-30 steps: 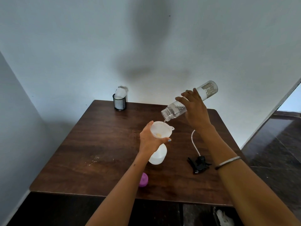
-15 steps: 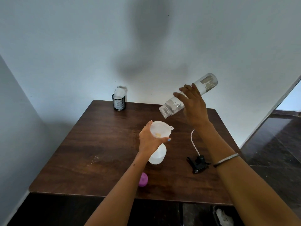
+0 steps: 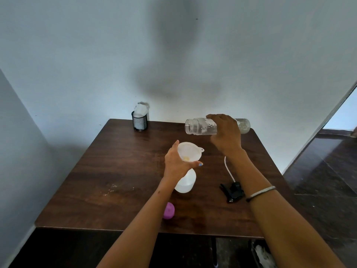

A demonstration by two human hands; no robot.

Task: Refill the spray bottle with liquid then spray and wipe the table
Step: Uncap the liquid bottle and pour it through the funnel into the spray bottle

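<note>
- Purple cap (image 3: 168,210) lies near the tabletop's (image 3: 116,171) 6 o'clock edge
- Left hand (image 3: 176,164) grips the funnel (image 3: 190,153) atop the spray bottle (image 3: 185,181), center; black trigger head (image 3: 232,191) at 3 o'clock
- Right hand (image 3: 225,133) clasps the clear bottle (image 3: 199,126), level, toward 1 o'clock
- Mesh cup (image 3: 139,121) at 11 o'clock

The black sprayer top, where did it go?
In the head view, the black sprayer top lies on the table, right of the white spray bottle and beside the right forearm, its thin tube pointing toward the wall.
</note>
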